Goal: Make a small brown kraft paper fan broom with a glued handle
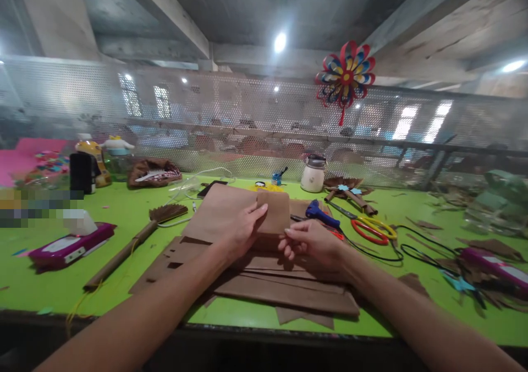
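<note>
Your left hand [247,226] holds the small rectangular piece of brown paper [275,213], thumb on top; it lies between your hands, its long axis hard to judge. Your right hand [303,240] has its fingers narrow at the lower right corner — whether they pinch, I cannot tell. Below lie flat brown paper sheets [289,296] upon the bright green counter [239,318] — behind it stands a perforated metal screen [247,105]

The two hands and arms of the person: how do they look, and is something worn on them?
The left hand and right hand are bare: no gloves, and no ring, watch or bracelet that I can see. Both forearms are uncovered, with no sleeve in view.
</note>
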Tool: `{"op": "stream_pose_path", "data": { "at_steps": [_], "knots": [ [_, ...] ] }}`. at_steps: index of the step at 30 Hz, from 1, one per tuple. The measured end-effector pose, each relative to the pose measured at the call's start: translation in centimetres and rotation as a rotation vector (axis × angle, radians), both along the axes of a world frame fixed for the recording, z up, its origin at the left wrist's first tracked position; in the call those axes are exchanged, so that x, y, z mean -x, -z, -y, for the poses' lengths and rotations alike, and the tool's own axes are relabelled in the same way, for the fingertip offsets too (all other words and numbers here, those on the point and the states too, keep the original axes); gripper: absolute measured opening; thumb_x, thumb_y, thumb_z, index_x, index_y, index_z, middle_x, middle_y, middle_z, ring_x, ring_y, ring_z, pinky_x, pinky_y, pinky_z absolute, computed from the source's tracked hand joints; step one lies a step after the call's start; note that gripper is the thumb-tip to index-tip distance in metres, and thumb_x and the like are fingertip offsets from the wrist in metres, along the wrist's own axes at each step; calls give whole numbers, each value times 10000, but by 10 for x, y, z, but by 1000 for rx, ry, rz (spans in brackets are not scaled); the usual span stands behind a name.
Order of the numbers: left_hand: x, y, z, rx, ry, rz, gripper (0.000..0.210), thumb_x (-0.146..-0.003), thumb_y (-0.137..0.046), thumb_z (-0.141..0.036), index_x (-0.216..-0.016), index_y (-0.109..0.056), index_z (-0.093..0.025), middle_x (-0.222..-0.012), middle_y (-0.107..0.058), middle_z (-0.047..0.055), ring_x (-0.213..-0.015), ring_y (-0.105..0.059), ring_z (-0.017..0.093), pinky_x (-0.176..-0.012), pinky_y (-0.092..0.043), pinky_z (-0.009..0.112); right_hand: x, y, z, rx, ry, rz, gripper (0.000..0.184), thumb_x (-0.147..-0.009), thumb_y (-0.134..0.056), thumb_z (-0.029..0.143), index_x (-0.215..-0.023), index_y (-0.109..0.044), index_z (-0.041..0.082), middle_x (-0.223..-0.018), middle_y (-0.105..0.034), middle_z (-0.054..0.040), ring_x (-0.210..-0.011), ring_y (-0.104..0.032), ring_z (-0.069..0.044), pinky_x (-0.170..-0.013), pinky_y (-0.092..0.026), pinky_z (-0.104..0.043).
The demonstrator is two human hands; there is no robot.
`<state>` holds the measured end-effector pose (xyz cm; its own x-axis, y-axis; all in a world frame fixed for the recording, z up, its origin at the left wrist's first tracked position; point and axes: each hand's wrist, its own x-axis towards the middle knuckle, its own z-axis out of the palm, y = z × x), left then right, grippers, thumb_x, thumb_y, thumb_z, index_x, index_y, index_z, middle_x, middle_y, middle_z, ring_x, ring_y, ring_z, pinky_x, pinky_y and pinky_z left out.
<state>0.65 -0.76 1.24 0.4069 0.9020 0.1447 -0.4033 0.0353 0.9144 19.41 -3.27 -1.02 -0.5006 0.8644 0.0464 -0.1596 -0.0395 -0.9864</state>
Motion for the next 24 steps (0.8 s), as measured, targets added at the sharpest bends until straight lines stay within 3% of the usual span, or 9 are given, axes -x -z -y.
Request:
{"op": "stream_pose_path", "data": {
  "at_steps": [3, 7, 11, 15, 24],
  "knots": [
    [-1, -2, 2, 15, 62, 24, 367, -792, -610, -322, -1102, -591, -126, -916, -697, 125, -738, -659, 219, -665, -519, 329, 6, -1, 6, 2, 3, 28, 253, -752, -695, 330, -804, -680, 83, -766, -682, -98, -644, -640, -138, -646, -499, -281],
    [0, -3, 3, 2, 150, 6, 386, -806, -603, -280, -1154, -572, -114, -980, -687, 152, -781, -658, 232, -721, -521, 368, 2, -9, 3, 4, 160, -63, 265, -723, -714, 363, -805, -666, 116, -723, -657, -47, -642, -620, -126, -659, -493, -288],
    [2, 0, 1, -36, 207, -57, 386, -802, -616, -270, -1159, -583, -128, -1045, -673, 144, -865, -646, 226, -784, -495, 336, -1, -13, -2, -49, 297, -131, 308, -660, -760, 355, -856, -666, 137, -731, -661, -27, -613, -596, -115, -588, -473, -254],
    [0, 7, -1, -53, 310, -114, 420, -791, -637, -280, -1190, -576, -166, -1110, -653, 123, -935, -629, 221, -797, -477, 297, -1, -10, -5, -62, 345, -197, 403, -584, -805, 299, -934, -686, 139, -837, -707, -67, -720, -634, -179, -667, -506, -313],
    [-1, -2, -2, 105, 181, -14, 294, -756, -659, -149, -1047, -628, -132, -1057, -667, 95, -898, -636, 159, -771, -521, 231, 1, -14, -13, -110, 598, -410, 268, -530, -814, 237, -752, -705, 134, -766, -718, -32, -701, -634, -155, -678, -502, -279]
  ]
}}
